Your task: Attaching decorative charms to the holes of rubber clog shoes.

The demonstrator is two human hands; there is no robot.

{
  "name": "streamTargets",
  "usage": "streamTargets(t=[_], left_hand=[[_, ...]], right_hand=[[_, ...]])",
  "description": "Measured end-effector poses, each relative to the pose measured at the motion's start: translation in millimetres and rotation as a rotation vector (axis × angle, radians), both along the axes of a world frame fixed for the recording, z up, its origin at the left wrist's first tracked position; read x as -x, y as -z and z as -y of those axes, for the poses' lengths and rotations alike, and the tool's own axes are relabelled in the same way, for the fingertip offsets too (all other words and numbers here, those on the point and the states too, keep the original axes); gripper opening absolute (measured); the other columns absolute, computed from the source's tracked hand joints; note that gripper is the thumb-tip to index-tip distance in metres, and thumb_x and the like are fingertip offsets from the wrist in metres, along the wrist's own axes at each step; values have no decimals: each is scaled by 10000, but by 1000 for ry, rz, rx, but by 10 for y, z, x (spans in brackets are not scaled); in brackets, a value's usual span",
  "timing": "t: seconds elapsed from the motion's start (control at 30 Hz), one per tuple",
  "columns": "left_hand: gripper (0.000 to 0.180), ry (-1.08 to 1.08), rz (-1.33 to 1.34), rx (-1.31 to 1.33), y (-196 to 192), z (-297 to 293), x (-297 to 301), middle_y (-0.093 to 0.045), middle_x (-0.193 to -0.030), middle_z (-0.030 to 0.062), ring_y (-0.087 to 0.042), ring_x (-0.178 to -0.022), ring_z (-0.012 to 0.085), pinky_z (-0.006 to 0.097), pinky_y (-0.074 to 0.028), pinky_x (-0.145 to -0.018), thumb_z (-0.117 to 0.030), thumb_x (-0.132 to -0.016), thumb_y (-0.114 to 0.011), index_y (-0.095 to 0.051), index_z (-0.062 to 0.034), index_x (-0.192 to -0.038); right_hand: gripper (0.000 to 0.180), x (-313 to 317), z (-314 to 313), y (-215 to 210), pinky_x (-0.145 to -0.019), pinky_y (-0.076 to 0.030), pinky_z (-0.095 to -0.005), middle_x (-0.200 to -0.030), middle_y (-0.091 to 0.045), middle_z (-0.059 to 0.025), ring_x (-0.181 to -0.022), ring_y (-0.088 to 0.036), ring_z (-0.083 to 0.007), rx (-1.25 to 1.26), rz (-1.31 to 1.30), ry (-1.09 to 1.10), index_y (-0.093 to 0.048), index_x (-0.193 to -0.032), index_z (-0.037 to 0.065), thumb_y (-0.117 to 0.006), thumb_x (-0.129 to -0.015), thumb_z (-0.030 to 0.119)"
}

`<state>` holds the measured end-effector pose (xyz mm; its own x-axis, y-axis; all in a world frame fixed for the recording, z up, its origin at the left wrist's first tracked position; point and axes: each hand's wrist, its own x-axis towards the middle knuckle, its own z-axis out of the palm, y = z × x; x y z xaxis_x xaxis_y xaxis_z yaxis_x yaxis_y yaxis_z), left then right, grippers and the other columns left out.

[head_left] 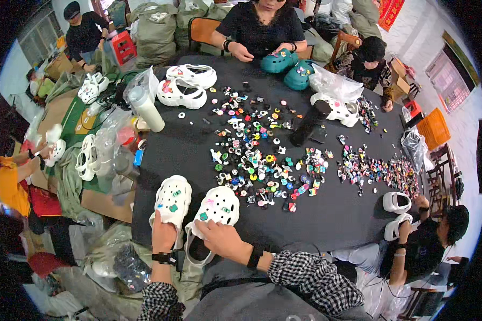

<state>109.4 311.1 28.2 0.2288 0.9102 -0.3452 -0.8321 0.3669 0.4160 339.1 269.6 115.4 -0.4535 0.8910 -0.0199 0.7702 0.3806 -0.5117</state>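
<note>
Left grip: our left hand (pixel 163 235) is clenched on the heel end of the left white clog (pixel 171 203), fingers wrapped over its rear rim at the near edge of the surface.
Right grip: our right hand (pixel 222 235) grasps the heel of the right white clog (pixel 215 211), thumb and fingers closed on the back of the shoe.
Wrists: we wear a black band on each wrist, and checked sleeves cover both forearms.
Left white clog: it lies toe away from us on the black surface (pixel 326 214), with a few small green charms pressed into its top.
Right white clog: it sits just beside the left one, the two nearly touching, and carries green and pink charms.
Charm pile: a wide scatter of small coloured charms (pixel 257 160) spreads over the middle of the surface, beyond the toes of our pair.
Second pile: another heap of charms (pixel 380 171) lies to the right, near a person at the right edge who holds a white clog pair (pixel 396 211).
Far white pair: two more white clogs (pixel 185 85) rest at the far left of the surface, beside a white bottle (pixel 147 109).
Teal clogs: a teal pair (pixel 288 67) lies at the far edge under the hands of a person in black seated opposite us.
Left side: a person in orange handles white clogs over a cluttered floor with cardboard and bags.
</note>
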Motion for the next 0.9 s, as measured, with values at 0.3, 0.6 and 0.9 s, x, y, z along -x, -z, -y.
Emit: streamTargets(t=[0.3,0.6,0.9], left_hand=[[482,-56,-22,-1,-350,24,-156,-486,-1367,132,-471,-1246,286,424,-311,-1096,-254,-958,-484,-408,17,-1350],[460,58,-77,84,-443,205,-535,-500,-1352,130,-493,-1227,284,427,-357,-1072,-200,-947,-501,-415,16,-1344],[440,84,-190,51,-609,237,-709,-511,-1336,133,-494,-1227,280,426,-382,-1054,-137,-940,-502,-410,15,-1344]], right_hand=[[637,-66,9,-13,-580,-527,-421,-864,-643,-159,-723,-655,-316,37,-70,-16,-433,-1338,83,-626,-732,125],[619,-197,236,-182,-511,-513,-409,-726,-639,-150,-578,-640,-302,14,20,-18,-418,-1283,-38,-609,-715,119],[695,-324,270,-158,-556,-518,-453,-786,-655,-173,-657,-647,-363,184,9,26,-333,-1352,32,-656,-777,252]])
